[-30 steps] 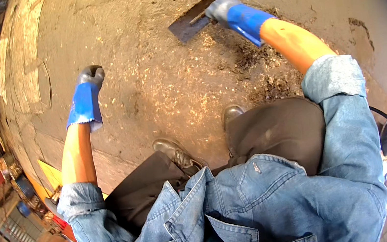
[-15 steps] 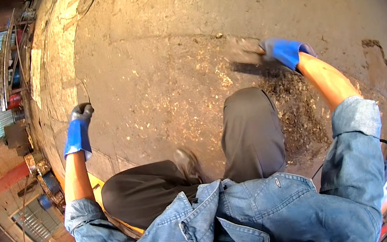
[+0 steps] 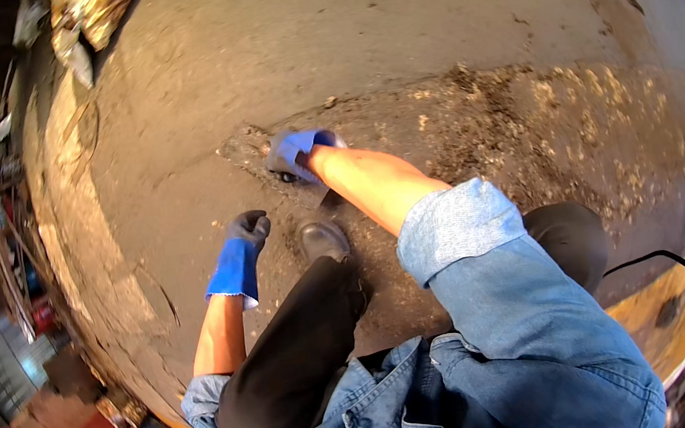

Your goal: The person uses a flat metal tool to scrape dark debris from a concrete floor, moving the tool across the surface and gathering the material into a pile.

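Note:
My left hand [image 3: 250,229], in a dark-palmed glove with a blue cuff, hangs above the floor beside my boot [image 3: 323,241]. Its fingers are curled in, and nothing shows in them. Farther forward, my right hand [image 3: 288,156] wears a matching glove and is closed, close to the floor. A flat brownish shape, smeared by motion, sticks out on its far left side; I cannot make out its kind. Dark crumbly debris [image 3: 491,119] with pale flecks is scattered over the floor [image 3: 267,49] to the right.
A black cable [image 3: 672,253] curves past my right side. Yellowish planks or boards [image 3: 668,291] lie at the lower right. Pale worn strips [image 3: 87,206] mark the floor at the left, near a stack of metal and wooden items. A shiny crumpled bag [image 3: 95,12] lies at the far left.
My right hand has swept from the right across to the left, in front of my boot. My left hand has come inward. The view has swung right, and the debris shows more widely.

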`<state>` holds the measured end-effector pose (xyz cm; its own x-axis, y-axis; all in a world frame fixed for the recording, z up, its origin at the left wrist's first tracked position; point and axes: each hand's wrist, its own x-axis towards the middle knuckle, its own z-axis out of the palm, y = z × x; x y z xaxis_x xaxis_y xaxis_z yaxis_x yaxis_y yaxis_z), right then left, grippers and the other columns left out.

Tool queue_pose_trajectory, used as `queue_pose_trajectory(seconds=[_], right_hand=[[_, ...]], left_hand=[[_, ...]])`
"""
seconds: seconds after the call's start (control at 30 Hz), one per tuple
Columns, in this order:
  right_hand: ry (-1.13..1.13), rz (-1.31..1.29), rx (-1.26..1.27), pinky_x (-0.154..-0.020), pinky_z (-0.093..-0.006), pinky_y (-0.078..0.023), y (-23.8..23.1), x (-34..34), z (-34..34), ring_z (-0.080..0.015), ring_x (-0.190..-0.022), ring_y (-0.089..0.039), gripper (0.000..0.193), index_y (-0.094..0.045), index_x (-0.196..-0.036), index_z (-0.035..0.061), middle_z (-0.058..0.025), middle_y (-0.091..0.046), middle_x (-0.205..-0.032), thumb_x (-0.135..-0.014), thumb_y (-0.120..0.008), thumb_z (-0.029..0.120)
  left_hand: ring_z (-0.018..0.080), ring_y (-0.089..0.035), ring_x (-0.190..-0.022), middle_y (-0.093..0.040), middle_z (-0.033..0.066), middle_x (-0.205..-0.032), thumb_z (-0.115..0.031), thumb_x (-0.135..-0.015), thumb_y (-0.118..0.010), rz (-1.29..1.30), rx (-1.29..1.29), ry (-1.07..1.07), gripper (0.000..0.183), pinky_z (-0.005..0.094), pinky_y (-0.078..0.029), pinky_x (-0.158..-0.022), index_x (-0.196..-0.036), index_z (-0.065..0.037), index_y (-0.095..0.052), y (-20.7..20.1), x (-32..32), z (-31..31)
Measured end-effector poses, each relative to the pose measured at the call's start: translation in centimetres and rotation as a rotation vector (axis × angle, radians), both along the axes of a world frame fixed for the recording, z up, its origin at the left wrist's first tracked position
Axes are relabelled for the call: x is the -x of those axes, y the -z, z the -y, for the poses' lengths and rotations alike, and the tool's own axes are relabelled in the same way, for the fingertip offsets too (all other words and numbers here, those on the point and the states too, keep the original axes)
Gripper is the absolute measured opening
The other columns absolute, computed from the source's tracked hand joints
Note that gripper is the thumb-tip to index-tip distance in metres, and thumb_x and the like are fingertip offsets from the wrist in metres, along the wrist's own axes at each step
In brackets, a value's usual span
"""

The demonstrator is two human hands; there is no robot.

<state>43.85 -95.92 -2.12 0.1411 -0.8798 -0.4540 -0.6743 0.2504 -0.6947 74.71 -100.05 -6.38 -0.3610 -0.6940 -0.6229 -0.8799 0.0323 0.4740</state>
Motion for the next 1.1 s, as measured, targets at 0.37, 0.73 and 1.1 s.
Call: queue_pose_trajectory(seconds=[0.37, 0.73, 1.1], right_hand=[[1.074, 0.531, -0.194, -0.074, -0.0364, -0.047, -4.1, 15.8, -19.1, -0.0215, -0.077, -0.056, 0.045, -0.063, -0.112, 0.0044, -0.0100, -0.065, -0.103, -0.098, -0.055, 0.047], [1.432, 0.896, 0.127, -0.057, -0.0321, -0.053, 6.9, 19.2, -34.0, -0.0173, -0.069, -0.064, 0.020, -0.067, -0.105, 0.0057, -0.0074, -0.067, -0.079, -0.094, -0.069, 0.023], [1.276, 0.868, -0.187, -0.061, -0.0369, -0.049, 10.8, 1.5, -26.0, -0.0183, -0.068, -0.061, 0.027, -0.066, -0.103, 0.0042, -0.0077, -0.064, -0.078, -0.088, -0.076, 0.025]], left_hand=[[0.0254, -0.071, -0.097, -0.075, 0.0178, -0.104, -0.023, -0.094, -0.066, -0.023, -0.087, 0.311, 0.038, 0.0359, -0.055, -0.090, -0.122, 0.003, -0.068, 5.2, 11.9, 8.6], [0.0135, -0.067, -0.077, -0.075, 0.0058, -0.095, -0.023, -0.101, -0.061, -0.433, -0.187, 0.545, 0.029, 0.0256, -0.053, -0.069, -0.121, -0.004, -0.071, 11.2, 27.5, 3.3], [0.0182, -0.064, -0.065, -0.072, 0.0154, -0.107, -0.032, -0.100, -0.063, -0.585, -0.889, -0.085, 0.033, 0.0321, -0.056, -0.063, -0.121, -0.006, -0.063, 12.9, 12.8, 13.0]])
